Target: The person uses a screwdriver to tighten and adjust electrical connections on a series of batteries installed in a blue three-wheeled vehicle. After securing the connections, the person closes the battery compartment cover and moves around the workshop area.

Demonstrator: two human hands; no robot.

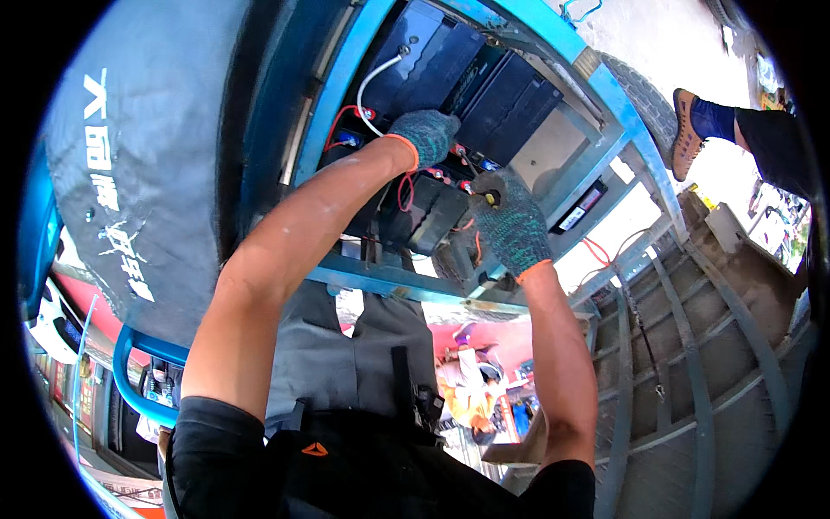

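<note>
My left hand, in a dark green knit glove with an orange cuff, is curled over the black batteries, beside a white cable. Its fingertips face away, so what they grip is hidden. To its right and nearer me, my right hand, gloved alike, is closed around a small thing with a yellow part; its kind does not show. It is at the battery terminals. Large black batteries lie beyond the hands, and more batteries on the near side. Thin red wires loop between them.
A blue metal frame surrounds the batteries. On the left is a dark padded seat; on the right, a slatted metal cargo bed. Another person's shoe is at the far right, near a tyre.
</note>
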